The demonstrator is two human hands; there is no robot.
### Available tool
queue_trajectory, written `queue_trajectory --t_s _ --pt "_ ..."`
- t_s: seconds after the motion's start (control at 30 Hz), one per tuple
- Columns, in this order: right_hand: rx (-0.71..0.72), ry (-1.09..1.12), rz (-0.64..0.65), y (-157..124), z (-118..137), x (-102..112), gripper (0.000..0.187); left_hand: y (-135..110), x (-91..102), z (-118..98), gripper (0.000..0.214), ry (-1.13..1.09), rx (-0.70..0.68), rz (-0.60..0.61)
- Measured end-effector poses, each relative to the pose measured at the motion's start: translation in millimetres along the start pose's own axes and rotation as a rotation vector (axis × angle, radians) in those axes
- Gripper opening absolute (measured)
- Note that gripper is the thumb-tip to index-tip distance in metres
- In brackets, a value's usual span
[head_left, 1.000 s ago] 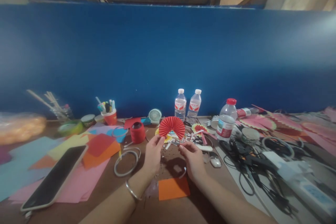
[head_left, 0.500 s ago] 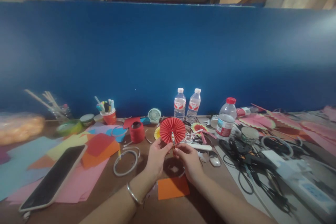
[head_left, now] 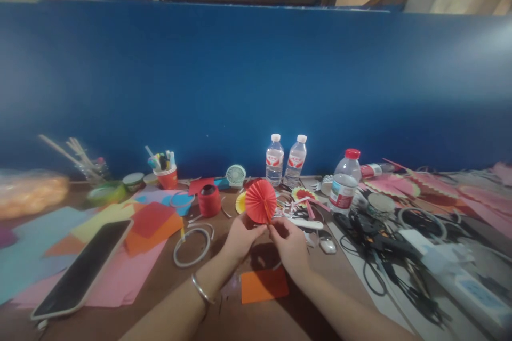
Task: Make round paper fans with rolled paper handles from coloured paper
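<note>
A red pleated paper fan [head_left: 260, 201], folded round into a full disc, is held upright above the brown table [head_left: 160, 282]. My left hand [head_left: 240, 237] pinches its lower edge from the left, a bangle on that wrist. My right hand [head_left: 290, 245] pinches the same spot from the right, fingertips meeting under the disc. An orange paper square [head_left: 264, 284] lies flat on the table just below both hands.
A red thread spool [head_left: 209, 201], wire rings [head_left: 192, 246], coloured paper sheets [head_left: 120, 240] and a phone [head_left: 80, 269] lie left. Three water bottles [head_left: 344, 181], a small fan [head_left: 236, 175], scissors and cables [head_left: 384, 245] crowd the right. A blue wall [head_left: 256, 85] backs the table.
The fan went from a half-circle spread between my hands to a closed round disc. My hands came together beneath it and the disc turned slightly sideways.
</note>
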State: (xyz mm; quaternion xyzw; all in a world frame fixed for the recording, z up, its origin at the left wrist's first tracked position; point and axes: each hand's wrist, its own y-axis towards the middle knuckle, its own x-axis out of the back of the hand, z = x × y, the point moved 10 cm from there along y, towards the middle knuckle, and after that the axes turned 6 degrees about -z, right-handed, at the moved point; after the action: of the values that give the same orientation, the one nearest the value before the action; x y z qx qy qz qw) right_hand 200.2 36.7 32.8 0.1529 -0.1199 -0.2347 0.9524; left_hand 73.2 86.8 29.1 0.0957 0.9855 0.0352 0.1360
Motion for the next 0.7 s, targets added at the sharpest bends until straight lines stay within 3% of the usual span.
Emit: queue_trajectory --t_s 0.07,0.2,0.37,0.43,0.5,0.57,0.63,0.7 --pt "0.054 -0.067 -0.035 2 5 7 0.014 3 7.0 0 0.031 -0.02 0.007 -0.006" --pt "0.207 -0.141 -0.005 1 21 6 0.012 8 31.9 1 0.026 -0.096 -0.023 -0.153" --pt "0.32 -0.154 0.04 -1 29 4 0.017 12 30.3 -1 0.026 -0.241 0.035 -0.115" --pt "0.36 -0.155 0.027 1 31 7 0.018 14 28.2 -20 0.035 -0.219 -0.071 -0.06" --pt "0.402 -0.161 0.028 3 35 10 0.018 11 27.0 -48 0.046 -0.026 -0.289 -0.022" --pt "0.437 -0.183 0.038 6 38 12 0.017 4 20.3 -67 0.053 0.312 -0.486 0.004" --pt "0.45 -0.219 0.048 9 39 13 0.016 -1 12.3 -71 0.039 0.578 -0.582 0.033" --pt "0.476 -0.248 0.076 13 38 12 0.015 -1 9.8 -67 0.022 0.676 -0.602 0.043"
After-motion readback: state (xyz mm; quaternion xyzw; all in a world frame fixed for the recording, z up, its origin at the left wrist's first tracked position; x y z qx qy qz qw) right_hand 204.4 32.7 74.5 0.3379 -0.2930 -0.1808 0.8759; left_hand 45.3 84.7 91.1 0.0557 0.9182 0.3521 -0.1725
